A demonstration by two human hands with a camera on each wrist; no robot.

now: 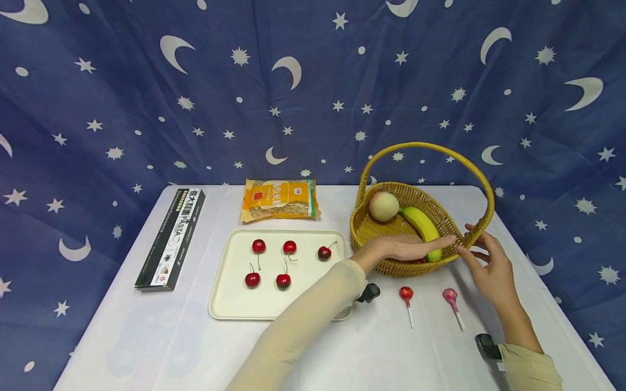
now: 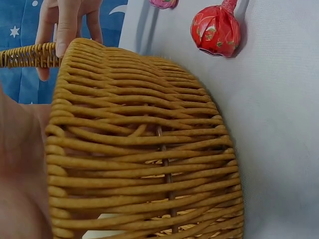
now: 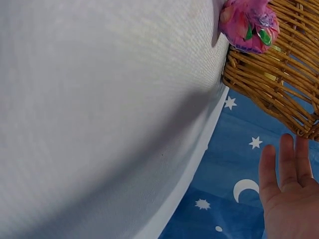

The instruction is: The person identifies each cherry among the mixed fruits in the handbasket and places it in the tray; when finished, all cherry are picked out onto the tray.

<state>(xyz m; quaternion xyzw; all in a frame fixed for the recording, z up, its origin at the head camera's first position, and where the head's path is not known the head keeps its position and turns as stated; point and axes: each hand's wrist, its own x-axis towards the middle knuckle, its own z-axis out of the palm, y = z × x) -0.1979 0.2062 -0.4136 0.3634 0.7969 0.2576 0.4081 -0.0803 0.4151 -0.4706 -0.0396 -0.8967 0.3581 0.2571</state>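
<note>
A yellow-brown wicker basket (image 1: 411, 194) with a tall arched handle stands at the right of the table. Inside it lie a pale round fruit (image 1: 383, 207) and a banana (image 1: 423, 224); something red shows partly beneath my left hand. My left hand (image 1: 408, 248) reaches across the front rim, over the banana's lower end, its fingers extended to the right. At the handle's right base, my right hand (image 1: 491, 269) pinches the basket between thumb and fingers. In front of the basket lie a red lollipop (image 1: 406, 293) and a pink lollipop (image 1: 450, 296).
Left of the basket, a cream tray (image 1: 303, 304) bears several cherries (image 1: 258, 246), its right corner partly behind the left sleeve. An orange food packet (image 1: 281, 200) lies behind the tray. A black pasta box (image 1: 171, 239) lies at the left. A blue star-patterned cloth (image 1: 313, 108) hangs behind.
</note>
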